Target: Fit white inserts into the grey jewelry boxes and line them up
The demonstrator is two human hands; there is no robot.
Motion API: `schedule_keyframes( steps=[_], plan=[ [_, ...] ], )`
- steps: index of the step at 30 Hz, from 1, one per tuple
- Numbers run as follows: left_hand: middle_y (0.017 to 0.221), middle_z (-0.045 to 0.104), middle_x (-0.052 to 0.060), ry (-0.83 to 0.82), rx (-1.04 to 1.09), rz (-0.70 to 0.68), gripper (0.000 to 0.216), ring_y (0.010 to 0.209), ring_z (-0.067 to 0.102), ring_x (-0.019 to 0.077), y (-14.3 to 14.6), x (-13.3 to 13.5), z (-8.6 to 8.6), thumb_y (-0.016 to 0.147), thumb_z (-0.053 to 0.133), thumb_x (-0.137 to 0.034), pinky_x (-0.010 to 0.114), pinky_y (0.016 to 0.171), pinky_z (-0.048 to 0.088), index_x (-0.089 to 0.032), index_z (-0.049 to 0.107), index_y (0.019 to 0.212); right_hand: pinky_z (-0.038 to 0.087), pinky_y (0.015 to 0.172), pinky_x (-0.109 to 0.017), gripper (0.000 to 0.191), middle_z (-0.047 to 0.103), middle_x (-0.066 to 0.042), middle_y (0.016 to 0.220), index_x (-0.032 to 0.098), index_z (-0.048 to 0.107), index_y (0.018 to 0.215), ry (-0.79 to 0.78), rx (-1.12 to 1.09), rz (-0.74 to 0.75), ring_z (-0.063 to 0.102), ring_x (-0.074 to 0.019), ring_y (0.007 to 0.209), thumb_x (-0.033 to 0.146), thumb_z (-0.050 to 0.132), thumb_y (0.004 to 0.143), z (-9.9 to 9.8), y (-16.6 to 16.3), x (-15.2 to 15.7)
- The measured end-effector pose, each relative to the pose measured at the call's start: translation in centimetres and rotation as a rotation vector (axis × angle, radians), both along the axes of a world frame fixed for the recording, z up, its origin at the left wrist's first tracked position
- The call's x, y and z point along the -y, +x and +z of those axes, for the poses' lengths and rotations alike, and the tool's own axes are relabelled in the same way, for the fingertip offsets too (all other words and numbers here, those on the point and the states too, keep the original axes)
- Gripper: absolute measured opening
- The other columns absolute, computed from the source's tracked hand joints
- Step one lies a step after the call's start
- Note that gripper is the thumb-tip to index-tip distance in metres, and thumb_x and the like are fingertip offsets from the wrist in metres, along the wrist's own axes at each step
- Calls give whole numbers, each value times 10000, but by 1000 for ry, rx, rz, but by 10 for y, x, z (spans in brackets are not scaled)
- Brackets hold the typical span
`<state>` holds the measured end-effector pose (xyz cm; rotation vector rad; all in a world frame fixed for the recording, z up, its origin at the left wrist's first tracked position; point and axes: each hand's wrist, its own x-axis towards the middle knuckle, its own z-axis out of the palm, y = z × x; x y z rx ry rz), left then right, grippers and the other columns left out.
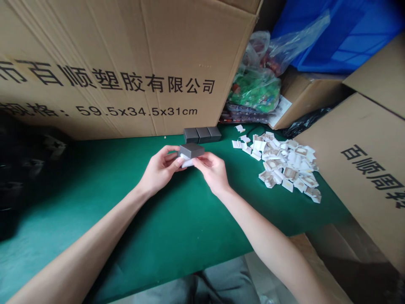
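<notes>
Left hand (163, 169) is closed on a dark grey box (192, 150) and a white piece (187, 162), fingers at the box's left side and thumb tip at the near edge. Right hand (213, 171) grips the same work from the right, its thumb and forefinger narrowed at the white piece. Judged from the pose, the step in hand is handling the box and white piece together; the next move calls for a firm left hold and fine control by the right fingertips.

The box is squared, matt and sharp-edged, with no damage visible; it sits between the hands, over the tabletop (177, 223), slightly tilted. The white piece shows below its near edge; whether it is inside the box or only against it cannot be told.

Just beyond, three similar boxes (202, 135) stand in a row before a large carton (110, 42). To the right lies a loose pile of white pieces (289, 162), some with brownish faces.
</notes>
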<state>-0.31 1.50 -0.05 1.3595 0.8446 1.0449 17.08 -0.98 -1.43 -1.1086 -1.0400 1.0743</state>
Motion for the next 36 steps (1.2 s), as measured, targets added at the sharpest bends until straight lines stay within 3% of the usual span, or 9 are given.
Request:
schedule_keyframes(
  steps=[9,18,29,36],
  plan=[
    [1151,758,126,-2,29,11,511,1052,741,284,1,0,-2,842,766,-507,475,929,634,-190,530,1166,592,874,-359,310,736,-43,908,199,702,916,-6,-32,34,707,-186,878,390,828,707,-2,-1,-1],
    [1142,764,124,8,-15,-4,488,1051,744,289,1,1,0,842,761,-518,487,930,630,-193,545,1135,598,845,-368,342,758,-72,909,186,689,929,-14,27,15,722,-209,875,456,798,749,-1,-3,0],
    [1139,758,128,-28,16,-63,454,1024,752,279,-1,3,3,841,775,-492,521,979,604,-188,568,1107,575,716,-299,135,725,-20,780,205,615,797,-29,105,-2,705,-177,759,311,698,785,0,-1,0],
    [1119,758,105,-28,-40,-27,437,1023,750,276,-2,2,3,892,705,-517,516,955,613,-199,574,1162,593,783,-302,215,743,-43,951,207,646,953,23,54,-25,706,-168,846,301,729,777,0,-5,1]
  ],
)
